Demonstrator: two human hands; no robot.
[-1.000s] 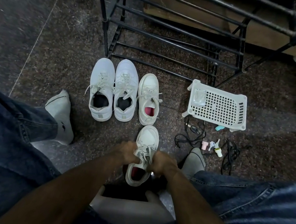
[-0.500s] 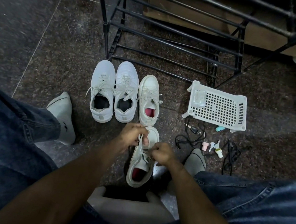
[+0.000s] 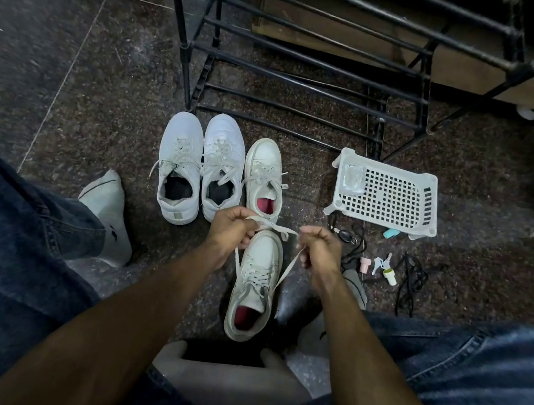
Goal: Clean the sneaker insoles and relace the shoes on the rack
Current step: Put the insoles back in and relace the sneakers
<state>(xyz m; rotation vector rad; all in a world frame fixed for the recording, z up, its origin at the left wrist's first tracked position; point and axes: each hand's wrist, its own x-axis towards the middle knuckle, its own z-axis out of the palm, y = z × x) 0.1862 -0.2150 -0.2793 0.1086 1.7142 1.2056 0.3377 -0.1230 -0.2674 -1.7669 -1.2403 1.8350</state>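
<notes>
A white sneaker with a red insole (image 3: 255,283) lies on the floor between my feet, toe pointing away. Its white lace (image 3: 272,226) runs up from the eyelets on both sides and crosses over the toe. My left hand (image 3: 232,228) grips the left lace end above the toe. My right hand (image 3: 319,250) grips the right lace end, pulled out to the right. Its mate (image 3: 264,177), also with a red insole, stands just beyond. A pair of white sneakers with dark insides (image 3: 200,166) stands to the left of it.
The black metal shoe rack (image 3: 314,60) stands beyond the shoes. A white perforated basket (image 3: 386,194) lies upside down at the right, with black laces or cords (image 3: 410,286) and small bottles (image 3: 389,277) in front of it. A grey stool (image 3: 228,380) is under me.
Both hands rose from the sneaker's tongue area to above its toe and moved apart, drawing the lace ends out taut. The camera tilted slightly.
</notes>
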